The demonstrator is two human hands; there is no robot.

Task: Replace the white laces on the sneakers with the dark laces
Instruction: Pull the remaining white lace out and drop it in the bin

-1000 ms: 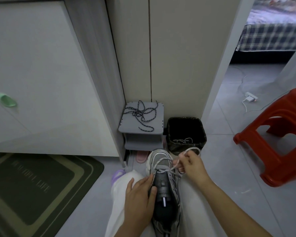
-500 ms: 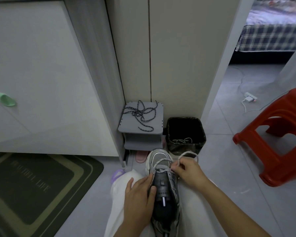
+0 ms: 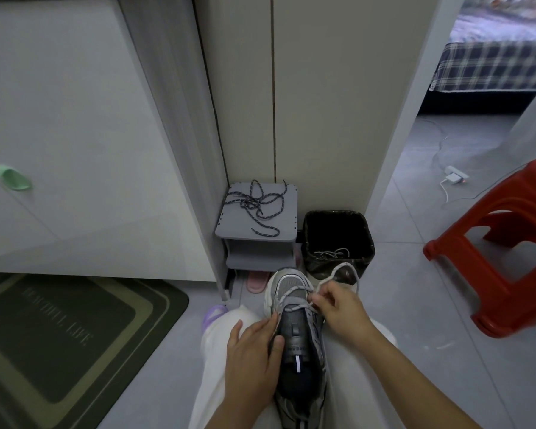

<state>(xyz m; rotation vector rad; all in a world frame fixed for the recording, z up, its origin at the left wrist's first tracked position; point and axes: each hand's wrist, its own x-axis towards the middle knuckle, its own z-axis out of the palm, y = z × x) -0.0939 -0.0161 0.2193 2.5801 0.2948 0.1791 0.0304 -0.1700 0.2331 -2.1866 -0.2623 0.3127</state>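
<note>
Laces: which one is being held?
The white lace threaded through the sneaker, pinched by the right hand. The other white lace lies in the bin; the dark laces lie on the grey shelf.

glossy plastic stool (image 3: pixel 502 252), mesh sneaker (image 3: pixel 294 308), woven laces (image 3: pixel 257 205)
</note>
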